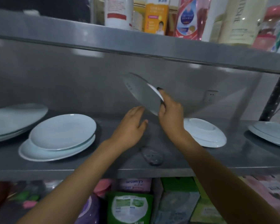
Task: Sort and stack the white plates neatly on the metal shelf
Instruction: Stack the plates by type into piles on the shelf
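R hand (170, 114) w/ tilted, blurred white plate (142, 92)

White plates on grey steel, bright packaging above and below.

The plate (142, 92) I'm lifting looks grey on its shadowed underside, with a white rim. The 2 stacked plates (60, 135) are pale bluish white, like the upturned plate (204, 133) on my right. The metal shelf (217, 157) is dull grey with 1 dark mottled patch (152, 156). Above stand an orange carton (156, 15) and a red-and-white bottle (118, 12); below sits a green-and-white pack (129, 207) beside pink packets (270, 193).
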A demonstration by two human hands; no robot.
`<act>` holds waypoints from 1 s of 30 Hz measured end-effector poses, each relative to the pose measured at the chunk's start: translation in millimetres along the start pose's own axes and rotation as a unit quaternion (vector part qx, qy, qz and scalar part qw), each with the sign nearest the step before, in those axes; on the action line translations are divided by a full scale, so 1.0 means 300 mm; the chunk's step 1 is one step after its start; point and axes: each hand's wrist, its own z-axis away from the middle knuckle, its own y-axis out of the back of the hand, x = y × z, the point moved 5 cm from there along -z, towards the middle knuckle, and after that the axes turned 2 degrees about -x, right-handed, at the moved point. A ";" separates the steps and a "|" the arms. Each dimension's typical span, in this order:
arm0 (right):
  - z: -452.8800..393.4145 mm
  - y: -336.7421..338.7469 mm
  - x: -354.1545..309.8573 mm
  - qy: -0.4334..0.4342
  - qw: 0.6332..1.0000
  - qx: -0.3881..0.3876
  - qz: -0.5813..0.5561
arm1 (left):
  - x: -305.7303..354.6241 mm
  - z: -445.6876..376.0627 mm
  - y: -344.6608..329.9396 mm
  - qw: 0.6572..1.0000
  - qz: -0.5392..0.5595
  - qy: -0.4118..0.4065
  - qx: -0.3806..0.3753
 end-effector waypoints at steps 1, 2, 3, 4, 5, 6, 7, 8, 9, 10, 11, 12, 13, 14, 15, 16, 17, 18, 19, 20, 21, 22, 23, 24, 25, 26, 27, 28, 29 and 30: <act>-0.002 -0.030 -0.019 -0.033 0.998 0.005 -0.055 | -0.020 0.009 0.038 1.000 -0.007 -0.002 0.010; -0.003 -0.065 -0.037 -0.070 0.992 0.007 -0.108 | -0.044 0.021 0.077 1.000 -0.012 0.000 0.018; -0.002 -0.097 -0.051 -0.112 0.981 0.008 -0.156 | -0.064 0.032 0.110 1.000 -0.016 0.005 0.025; -0.001 -0.133 -0.068 -0.155 0.967 0.010 -0.202 | -0.093 0.044 0.145 0.999 -0.022 0.011 0.032; 0.001 -0.168 -0.084 -0.200 0.948 0.015 -0.246 | -0.120 0.057 0.177 0.999 -0.031 0.015 0.039; 0.002 -0.202 -0.102 -0.241 0.926 0.019 -0.290 | -0.147 0.071 0.207 0.998 -0.043 0.021 0.046; 0.002 -0.240 -0.121 -0.281 0.900 0.022 -0.334 | -0.172 0.085 0.238 0.997 -0.056 0.025 0.054; 0.001 -0.269 -0.137 -0.315 0.872 0.023 -0.375 | -0.190 0.096 0.263 0.995 -0.070 0.027 0.060; -0.001 -0.303 -0.160 -0.346 0.842 0.017 -0.413 | -0.212 0.113 0.291 0.994 -0.087 0.032 0.064; -0.001 -0.336 -0.182 -0.375 0.811 0.008 -0.448 | -0.229 0.129 0.314 0.992 -0.104 0.039 0.064; -0.001 -0.369 -0.208 -0.404 0.776 -0.006 -0.485 | -0.248 0.145 0.334 0.990 -0.119 0.047 0.062; 0.002 -0.404 -0.239 -0.430 0.735 -0.025 -0.524 | -0.270 0.162 0.353 0.989 -0.127 0.056 0.059; 0.004 -0.432 -0.268 -0.447 0.694 -0.045 -0.563 | -0.284 0.175 0.370 0.988 -0.129 0.059 0.061; 0.007 -0.464 -0.303 -0.457 0.658 -0.068 -0.594 | -0.302 0.193 0.395 0.987 -0.129 0.063 0.071; 0.012 -0.493 -0.337 -0.465 0.630 -0.088 -0.615 | -0.317 0.210 0.418 0.986 -0.132 0.067 0.083; 0.021 -0.519 -0.371 -0.470 0.612 -0.107 -0.627 | -0.327 0.229 0.443 0.983 -0.140 0.070 0.094; 0.033 -0.546 -0.406 -0.473 0.601 -0.127 -0.631 | -0.338 0.249 0.466 0.980 -0.153 0.067 0.108; 0.046 -0.566 -0.438 -0.474 0.594 -0.147 -0.632 | -0.345 0.264 0.487 0.976 -0.165 0.061 0.125; 0.060 -0.589 -0.473 -0.475 0.588 -0.168 -0.632 | -0.354 0.283 0.514 0.972 -0.173 0.061 0.147; 0.073 -0.612 -0.506 -0.479 0.578 -0.185 -0.635 | -0.363 0.303 0.543 0.968 -0.172 0.065 0.171; 0.082 -0.633 -0.541 -0.481 0.566 -0.201 -0.639 | -0.372 0.322 0.574 0.964 -0.170 0.068 0.193; 0.089 -0.650 -0.577 -0.479 0.557 -0.220 -0.642 | -0.384 0.341 0.606 0.960 -0.174 0.069 0.208; 0.090 -0.661 -0.610 -0.470 0.558 -0.242 -0.639 | -0.395 0.356 0.636 0.956 -0.182 0.069 0.218; 0.087 -0.679 -0.641 -0.458 0.572 -0.266 -0.626 | -0.410 0.373 0.669 0.952 -0.191 0.071 0.228; 0.081 -0.695 -0.664 -0.443 0.602 -0.290 -0.598 | -0.425 0.391 0.703 0.948 -0.197 0.077 0.237; 0.075 -0.712 -0.682 -0.425 0.642 -0.312 -0.557 | -0.444 0.411 0.738 0.945 -0.198 0.085 0.247; 0.069 -0.726 -0.697 -0.407 0.682 -0.327 -0.512 | -0.462 0.432 0.770 0.942 -0.199 0.092 0.254; 0.064 -0.739 -0.704 -0.392 0.712 -0.334 -0.476 | -0.478 0.452 0.798 0.940 -0.201 0.099 0.258; 0.061 -0.749 -0.713 -0.379 0.735 -0.339 -0.448 | -0.496 0.474 0.822 0.937 -0.204 0.108 0.260; 0.061 -0.756 -0.721 -0.368 0.752 -0.343 -0.426 | -0.513 0.495 0.843 0.934 -0.210 0.119 0.264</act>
